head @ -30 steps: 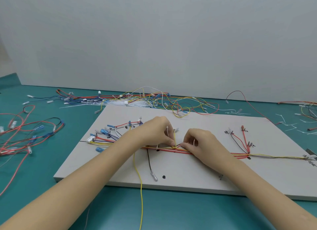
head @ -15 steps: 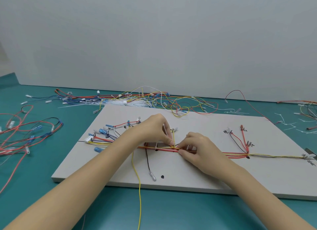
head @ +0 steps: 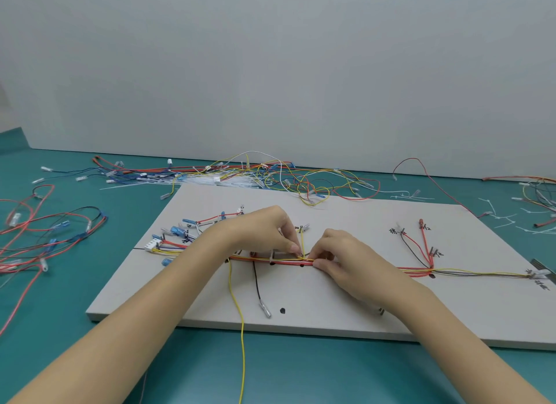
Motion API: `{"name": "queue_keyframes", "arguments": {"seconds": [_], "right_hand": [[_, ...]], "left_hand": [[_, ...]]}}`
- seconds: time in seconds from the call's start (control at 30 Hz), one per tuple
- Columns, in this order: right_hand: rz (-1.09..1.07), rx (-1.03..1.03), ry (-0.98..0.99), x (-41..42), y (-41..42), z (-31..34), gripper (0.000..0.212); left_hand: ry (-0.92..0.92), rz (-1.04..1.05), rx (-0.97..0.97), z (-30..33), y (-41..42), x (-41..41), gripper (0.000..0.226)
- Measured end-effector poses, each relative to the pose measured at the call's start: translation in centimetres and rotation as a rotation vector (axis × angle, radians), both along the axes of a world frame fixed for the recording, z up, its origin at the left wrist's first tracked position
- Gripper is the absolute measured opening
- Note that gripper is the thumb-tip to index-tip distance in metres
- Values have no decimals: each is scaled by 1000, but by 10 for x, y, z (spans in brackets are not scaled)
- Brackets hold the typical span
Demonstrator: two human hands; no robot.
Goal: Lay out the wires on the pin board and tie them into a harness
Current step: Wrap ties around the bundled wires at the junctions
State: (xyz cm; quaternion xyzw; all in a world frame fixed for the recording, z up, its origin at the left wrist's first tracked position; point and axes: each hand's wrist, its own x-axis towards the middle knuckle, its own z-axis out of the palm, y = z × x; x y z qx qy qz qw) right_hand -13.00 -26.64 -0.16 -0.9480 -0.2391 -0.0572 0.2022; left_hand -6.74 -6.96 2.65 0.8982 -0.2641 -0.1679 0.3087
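Note:
A pale grey pin board (head: 346, 307) lies on the teal table. A bundle of red, yellow and black wires (head: 469, 272) runs across it from a white connector (head: 150, 245) at the left to the right edge. My left hand (head: 264, 232) and my right hand (head: 340, 256) meet over the bundle's middle. Both pinch the wires with fingertips where a yellow branch wire (head: 302, 241) rises from the bundle. A long yellow wire (head: 239, 319) hangs off the board's front edge. A black wire with a metal terminal (head: 266, 310) lies beside it.
A tangle of loose wires (head: 270, 177) and white cable ties (head: 192, 182) lies behind the board. More red and black wires (head: 45, 229) sit at the left, and cut cable ties (head: 505, 220) are scattered at the right. A grey wall stands behind the table.
My right hand has slid a little left along the bundle toward my left hand. Both hands now pinch at the yellow branch point.

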Motion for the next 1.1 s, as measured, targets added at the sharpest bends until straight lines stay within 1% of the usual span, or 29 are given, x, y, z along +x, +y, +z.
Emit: {"name": "queue_keyframes", "arguments": {"seconds": [0.1, 0.17, 0.27, 0.33, 0.43, 0.6, 0.73, 0.77, 0.83, 0.97, 1.1], "right_hand": [[-9, -123, -28, -3, 4, 0, 12], [-21, -192, -40, -3, 7, 1, 13], [-34, -234, -47, -3, 8, 1, 14], [-39, -252, -58, -3, 7, 1, 14], [-23, -215, -62, -3, 6, -1, 13], [-20, 27, -31, -6, 0, 1, 8], [-67, 109, -140, -14, -3, 1, 9], [-85, 112, -158, -17, -3, 1, 13], [-108, 81, -133, -21, -3, 2, 17], [-136, -16, -78, -24, 1, 4, 11], [-246, -33, -73, -29, 10, 2, 14]], "left_hand": [[4, -26, 33, 3, 1, 0, 16], [-21, -11, 33, 2, -2, 0, 16], [-49, 19, 19, 0, -5, -1, 14], [-66, 53, -25, -3, -5, -2, 12], [-104, 91, -100, -7, -8, -5, 16], [-105, 103, -120, -7, -12, -2, 21], [-59, 124, -168, -8, -10, -1, 25], [-51, 125, -178, -9, -9, -1, 26], [-42, 129, -197, -9, -8, -1, 26], [-44, 149, -224, -10, -7, -2, 27], [-52, 170, -240, -12, -6, -4, 27]]}}
